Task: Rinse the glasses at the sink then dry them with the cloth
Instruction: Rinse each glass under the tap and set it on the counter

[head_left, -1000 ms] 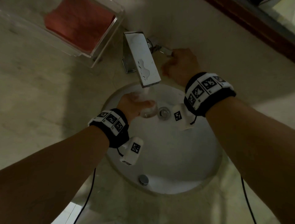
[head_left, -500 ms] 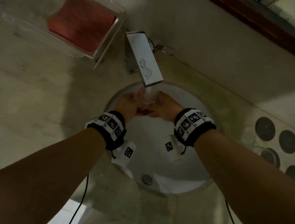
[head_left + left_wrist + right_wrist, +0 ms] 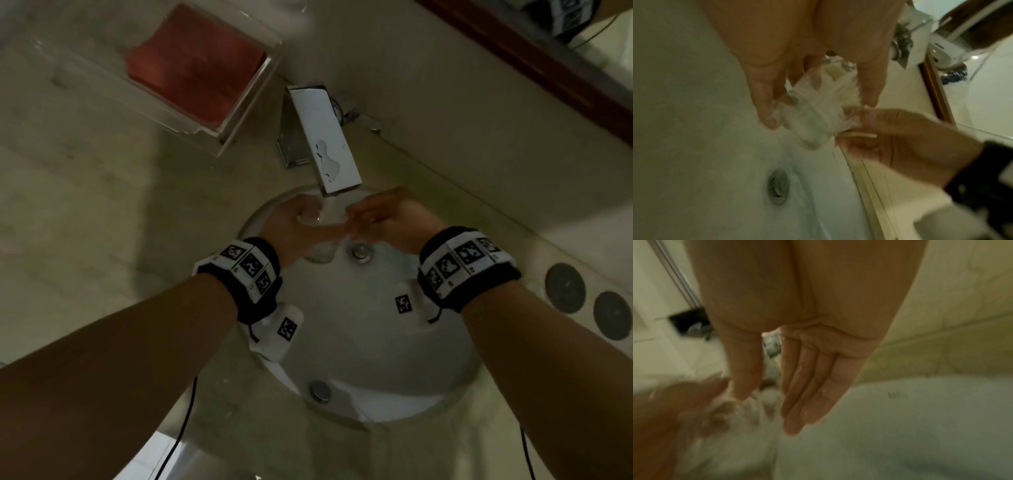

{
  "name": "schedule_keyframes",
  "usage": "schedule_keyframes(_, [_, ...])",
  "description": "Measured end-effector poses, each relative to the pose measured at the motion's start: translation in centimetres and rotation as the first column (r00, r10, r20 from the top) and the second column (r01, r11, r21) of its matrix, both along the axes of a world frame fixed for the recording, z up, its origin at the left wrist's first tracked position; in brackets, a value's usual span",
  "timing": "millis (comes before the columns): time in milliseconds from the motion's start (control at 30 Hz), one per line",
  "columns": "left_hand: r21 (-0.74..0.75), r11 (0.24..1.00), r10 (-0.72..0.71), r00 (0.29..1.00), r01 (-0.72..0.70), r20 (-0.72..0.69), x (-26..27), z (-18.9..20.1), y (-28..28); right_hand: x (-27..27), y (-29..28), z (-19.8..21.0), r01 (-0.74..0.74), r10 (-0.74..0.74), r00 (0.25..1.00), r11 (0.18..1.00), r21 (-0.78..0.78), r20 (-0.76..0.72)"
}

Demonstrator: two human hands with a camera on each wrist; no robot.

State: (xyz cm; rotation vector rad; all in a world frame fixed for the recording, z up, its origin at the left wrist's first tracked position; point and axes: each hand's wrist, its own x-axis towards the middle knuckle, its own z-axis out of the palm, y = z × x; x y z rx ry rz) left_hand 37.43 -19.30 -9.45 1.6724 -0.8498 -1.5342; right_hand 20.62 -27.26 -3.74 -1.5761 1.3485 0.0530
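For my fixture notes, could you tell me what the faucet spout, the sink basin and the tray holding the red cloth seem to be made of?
Faucet spout: apparently polished chrome-plated metal; its flat top mirrors the room.
Sink basin: probably glazed white ceramic, smooth with a soft sheen; the dim light leaves that open.
Tray: clear acrylic or glass; the counter shows through its walls, and which it is cannot be told.
Red cloth: soft, matte fabric.

Place: we take this for a bathroom.
Basin: a round white sink (image 3: pixel 376 342) sunk into a pale stone tabletop (image 3: pixel 85 222).
Tap: a square chrome faucet (image 3: pixel 325 137) at the far rim.
Wall: a dark-framed mirror (image 3: pixel 548 68) far right.
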Motion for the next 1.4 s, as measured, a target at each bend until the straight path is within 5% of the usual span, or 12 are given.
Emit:
schedule_keyframes(200, [-0.082,0.997,0.002,0.996,0.006,0.091,0.4,-0.6,0.8,2.8,-2.7,2.6,0.242,-0.218,0.967,0.949,-0.204,0.136])
schedule_keyframes(300, [-0.069,0.998,-0.002,0.994,0.01,0.107,0.5,-0.8,1.1,5.1,-3.3,3.3,0.149,-0.144,0.989,0.88,-0.45,0.046])
schedule_keyframes(400, [-0.011,0.999,-0.036,0.993,0.038,0.113,0.8,-0.9,1.1,5.9,-4.0,3.7,0.208,-0.274,0.961,0.782,-0.588,-0.025])
schedule_keyframes(533, [0.231,0.97,-0.075,0.997,0.078,-0.02,1.1,0.1,1.5,6.0,-5.1,3.1,0.09,-0.247,0.936,0.858,-0.506,-0.252])
schedule_keyframes(633, [0.323,0.936,-0.134,0.99,0.141,-0.045,1.1,0.9,2.0,6.0,-5.8,3.7,0.129,-0.276,0.927,0.87,-0.476,-0.253])
schedule_keyframes(1067, [0.388,0.837,-0.444,0.893,0.386,0.071,-0.6,0.0,2.0,4.8,-1.1,5.5,0.349,-0.347,0.936,0.905,-0.244,0.052])
schedule_keyframes(1400, [0.336,0.753,-0.644,0.737,0.566,0.204,-5.8,2.6,2.7,-4.3,9.4,4.3,0.393,-0.437,0.891,0.879,-0.271,-0.124])
